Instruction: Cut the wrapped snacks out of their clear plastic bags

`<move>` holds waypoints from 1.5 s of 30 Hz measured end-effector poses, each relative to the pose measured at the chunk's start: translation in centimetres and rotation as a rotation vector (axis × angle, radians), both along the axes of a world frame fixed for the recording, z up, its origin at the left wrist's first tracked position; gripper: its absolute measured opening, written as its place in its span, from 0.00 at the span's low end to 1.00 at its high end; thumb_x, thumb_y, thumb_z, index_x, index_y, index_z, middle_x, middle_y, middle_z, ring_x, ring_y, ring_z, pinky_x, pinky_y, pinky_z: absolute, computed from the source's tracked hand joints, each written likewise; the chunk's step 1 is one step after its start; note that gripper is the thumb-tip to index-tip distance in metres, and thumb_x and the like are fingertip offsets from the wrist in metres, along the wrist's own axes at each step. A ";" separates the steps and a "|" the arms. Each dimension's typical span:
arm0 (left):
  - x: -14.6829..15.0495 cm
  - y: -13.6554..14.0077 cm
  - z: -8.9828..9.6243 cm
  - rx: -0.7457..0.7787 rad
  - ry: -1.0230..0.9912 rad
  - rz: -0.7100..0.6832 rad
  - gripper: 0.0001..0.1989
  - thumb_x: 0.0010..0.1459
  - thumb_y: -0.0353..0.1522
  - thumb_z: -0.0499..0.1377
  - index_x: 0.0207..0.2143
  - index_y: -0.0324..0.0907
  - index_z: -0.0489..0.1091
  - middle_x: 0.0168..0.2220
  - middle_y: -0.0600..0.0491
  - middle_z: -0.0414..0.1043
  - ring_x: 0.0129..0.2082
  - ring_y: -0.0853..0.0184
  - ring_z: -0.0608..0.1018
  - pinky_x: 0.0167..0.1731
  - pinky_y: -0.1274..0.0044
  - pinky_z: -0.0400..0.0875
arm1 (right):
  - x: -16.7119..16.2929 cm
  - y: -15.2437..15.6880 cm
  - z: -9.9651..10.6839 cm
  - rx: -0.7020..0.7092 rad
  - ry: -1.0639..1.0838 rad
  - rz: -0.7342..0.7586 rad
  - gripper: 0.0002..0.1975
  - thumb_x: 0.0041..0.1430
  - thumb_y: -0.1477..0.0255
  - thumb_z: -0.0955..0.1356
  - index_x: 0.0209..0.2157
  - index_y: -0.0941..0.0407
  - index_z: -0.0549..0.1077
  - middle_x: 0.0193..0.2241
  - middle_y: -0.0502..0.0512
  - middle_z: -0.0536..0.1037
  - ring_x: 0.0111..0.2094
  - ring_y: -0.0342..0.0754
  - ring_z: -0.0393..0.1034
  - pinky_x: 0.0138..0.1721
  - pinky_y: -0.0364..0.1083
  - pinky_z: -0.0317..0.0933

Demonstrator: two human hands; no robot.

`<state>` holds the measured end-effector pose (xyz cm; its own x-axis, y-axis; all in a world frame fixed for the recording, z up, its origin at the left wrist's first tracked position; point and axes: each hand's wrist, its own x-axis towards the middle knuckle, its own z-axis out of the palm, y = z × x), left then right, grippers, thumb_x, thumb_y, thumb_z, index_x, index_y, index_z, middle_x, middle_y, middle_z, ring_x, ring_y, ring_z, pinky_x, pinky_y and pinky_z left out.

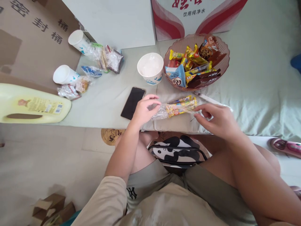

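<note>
A see-through plastic bag (161,112) with several yellow-wrapped snack sticks (180,107) in it lies near the front edge of the cloth-covered surface. My left hand (147,110) is closed on the bag's crumpled left end, thumb and fingers curled together. At the other end, my right hand (215,118) pinches the film between thumb and forefinger. Just left of my left hand lies a phone (132,103), its screen dark. Behind the bag stand a white paper bowl (150,67) and a pink fluted bowl (224,51) holding wrapped snacks.
Two paper cups (78,41) lie tipped at the left, with bagged snacks (114,59) beside them. A pale yellow jug (35,103) lies at the left edge. Cartons (199,18) stand at the back. A white strip-like object (213,100) lies beyond my right hand. Below is a panda-patterned stool (178,149).
</note>
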<state>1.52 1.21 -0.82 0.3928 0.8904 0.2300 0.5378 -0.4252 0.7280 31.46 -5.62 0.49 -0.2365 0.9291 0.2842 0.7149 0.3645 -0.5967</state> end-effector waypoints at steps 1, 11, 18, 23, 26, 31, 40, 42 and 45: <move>0.0 0.1 0.0 0.048 -0.020 0.009 0.05 0.62 0.32 0.62 0.35 0.43 0.79 0.46 0.49 0.80 0.45 0.64 0.82 0.49 0.69 0.77 | 0.0 0.0 -0.1 -0.017 -0.024 0.036 0.08 0.64 0.67 0.67 0.38 0.53 0.78 0.21 0.48 0.72 0.21 0.45 0.66 0.26 0.46 0.58; 0.1 -1.0 1.5 0.619 0.049 0.111 0.05 0.59 0.29 0.58 0.30 0.44 0.72 0.27 0.54 0.76 0.30 0.66 0.78 0.37 0.70 0.75 | -0.9 0.2 0.1 0.038 -0.025 0.109 0.11 0.68 0.70 0.63 0.32 0.53 0.73 0.35 0.59 0.84 0.38 0.54 0.78 0.42 0.53 0.70; -0.9 -1.9 3.0 0.061 0.138 -0.205 0.08 0.52 0.26 0.56 0.22 0.42 0.70 0.17 0.60 0.64 0.17 0.75 0.63 0.22 0.78 0.59 | 0.2 0.0 0.8 -0.112 -0.025 0.157 0.20 0.71 0.65 0.61 0.28 0.53 0.76 0.37 0.58 0.86 0.37 0.54 0.81 0.37 0.50 0.68; -1.4 -1.7 2.8 -0.216 0.355 -0.250 0.12 0.51 0.26 0.55 0.17 0.43 0.71 0.14 0.60 0.64 0.16 0.75 0.61 0.23 0.76 0.57 | 1.3 -0.4 0.6 -0.280 -0.168 0.088 0.25 0.72 0.57 0.60 0.27 0.53 0.78 0.18 0.53 0.75 0.20 0.46 0.68 0.24 0.46 0.54; -1.5 -1.7 2.2 -0.093 0.280 -0.116 0.09 0.55 0.29 0.58 0.26 0.44 0.78 0.20 0.58 0.73 0.20 0.72 0.69 0.27 0.75 0.66 | 1.3 -0.4 -0.1 -0.252 -0.232 0.073 0.21 0.69 0.58 0.62 0.29 0.52 0.80 0.15 0.49 0.72 0.16 0.45 0.64 0.22 0.45 0.51; -1.5 -1.3 1.6 0.089 0.261 -0.034 0.24 0.53 0.36 0.68 0.53 0.46 0.77 0.47 0.48 0.79 0.47 0.58 0.80 0.53 0.64 0.74 | 1.5 -0.3 -1.6 -0.136 -0.270 -0.062 0.19 0.64 0.62 0.65 0.50 0.50 0.81 0.19 0.48 0.79 0.17 0.48 0.68 0.22 0.47 0.55; 0.2 -0.7 0.2 -0.110 0.164 -0.061 0.05 0.64 0.31 0.58 0.33 0.43 0.71 0.54 0.46 0.77 0.51 0.61 0.80 0.52 0.67 0.74 | 1.2 -0.2 -0.9 -0.064 -0.143 -0.315 0.24 0.60 0.65 0.69 0.58 0.49 0.77 0.25 0.51 0.80 0.21 0.48 0.69 0.26 0.49 0.60; 0.8 -0.6 0.3 -0.209 0.049 -0.030 0.08 0.65 0.33 0.57 0.30 0.43 0.69 0.51 0.46 0.79 0.47 0.63 0.81 0.48 0.69 0.75 | 0.6 -0.2 -0.4 0.001 -0.128 -0.398 0.20 0.60 0.66 0.69 0.54 0.52 0.79 0.24 0.53 0.79 0.22 0.49 0.70 0.27 0.50 0.62; 1.7 -0.5 0.3 -0.451 -0.154 0.036 0.10 0.65 0.36 0.55 0.30 0.43 0.67 0.48 0.49 0.81 0.47 0.63 0.81 0.46 0.71 0.77 | -0.7 -0.4 0.1 0.130 -0.102 -0.365 0.09 0.64 0.68 0.67 0.41 0.51 0.80 0.28 0.55 0.81 0.28 0.51 0.75 0.32 0.52 0.65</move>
